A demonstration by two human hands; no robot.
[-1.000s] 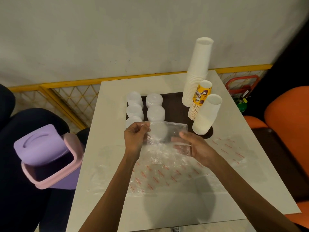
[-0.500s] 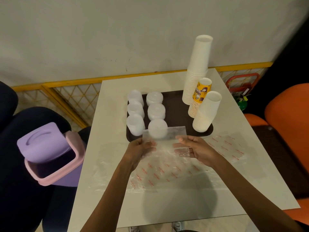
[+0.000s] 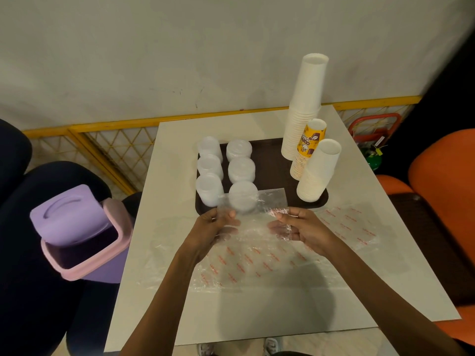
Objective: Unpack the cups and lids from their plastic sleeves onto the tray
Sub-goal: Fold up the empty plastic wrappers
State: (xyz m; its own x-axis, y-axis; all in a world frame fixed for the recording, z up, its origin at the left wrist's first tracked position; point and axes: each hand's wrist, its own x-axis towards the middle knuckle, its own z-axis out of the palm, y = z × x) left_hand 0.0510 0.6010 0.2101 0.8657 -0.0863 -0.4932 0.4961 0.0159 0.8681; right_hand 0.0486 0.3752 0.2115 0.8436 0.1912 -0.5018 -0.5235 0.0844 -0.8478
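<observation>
Left hand [image 3: 213,228] and right hand [image 3: 304,227] pinch a clear, crinkled plastic sleeve [image 3: 259,202] between fingers [image 3: 282,216], centre frame; yellow cup [image 3: 310,140] partly reads "PHS".

On the dark tray [image 3: 272,160], six stacks of translucent lids [image 3: 241,170] sit left and three cup stacks [image 3: 305,111] stand right, two white, one printed. A crinkled clear sleeve [image 3: 259,202] is held over its near edge.

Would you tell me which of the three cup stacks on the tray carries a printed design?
The middle stack, topped by a yellow printed cup; the tall stack behind and the near stack are plain white.
</observation>
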